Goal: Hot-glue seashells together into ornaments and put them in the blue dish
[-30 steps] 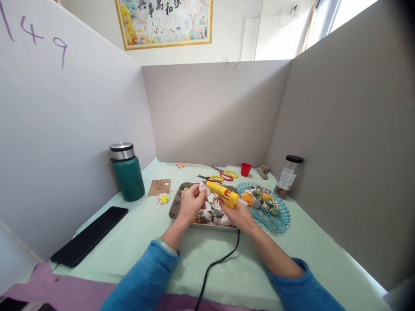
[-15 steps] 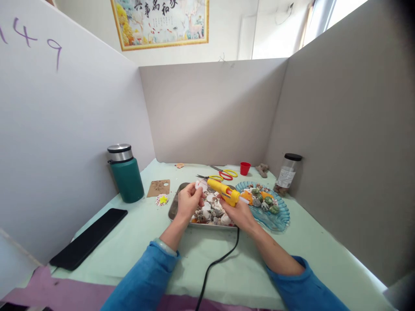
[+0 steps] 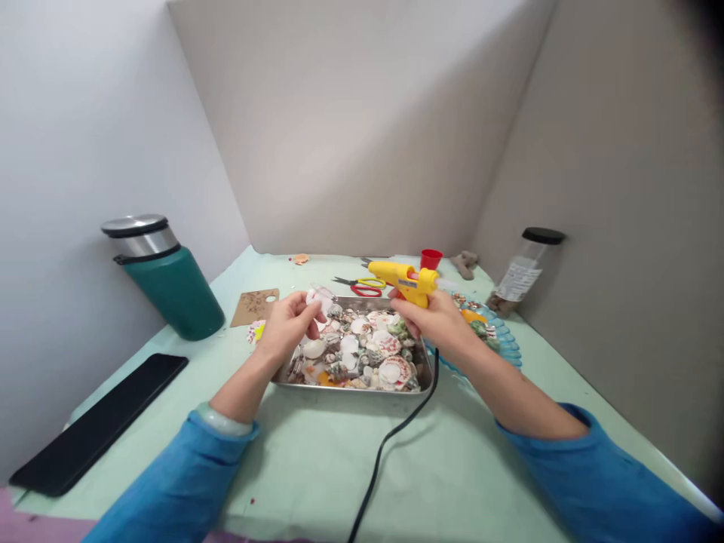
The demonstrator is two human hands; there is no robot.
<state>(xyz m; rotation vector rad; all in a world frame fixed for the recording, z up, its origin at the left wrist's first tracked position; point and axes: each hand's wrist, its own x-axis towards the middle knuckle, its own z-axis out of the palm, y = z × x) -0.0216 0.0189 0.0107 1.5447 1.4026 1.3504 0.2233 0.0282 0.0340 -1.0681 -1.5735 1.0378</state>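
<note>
My left hand (image 3: 291, 323) pinches a pale, whitish shell (image 3: 321, 299) over the left back part of a metal tray (image 3: 351, 390). Wrapped round the handle of a yellow hot glue gun (image 3: 404, 279) is my right hand (image 3: 438, 320), above the tray's right edge. The gun's nozzle points left, apart from the pale shell, and a clear glue stick juts from its rear. Several seashells (image 3: 362, 347) in white, brown and grey fill the tray. A black cord (image 3: 390, 437) runs from the gun toward the table's front.
Right of the tray stands a blue scalloped plate (image 3: 509, 347) with shells, partly behind my right arm. Scissors (image 3: 365, 288), a red cup (image 3: 431, 259) and a lidded jar (image 3: 523, 271) are farther back. At left are a green bottle (image 3: 175, 290), a brown card (image 3: 254, 306) and a black flat object (image 3: 102, 422).
The view has tilted down and come closer. My hands have moved apart, so the glue gun is farther from the pale shell and more of the tray shows.
</note>
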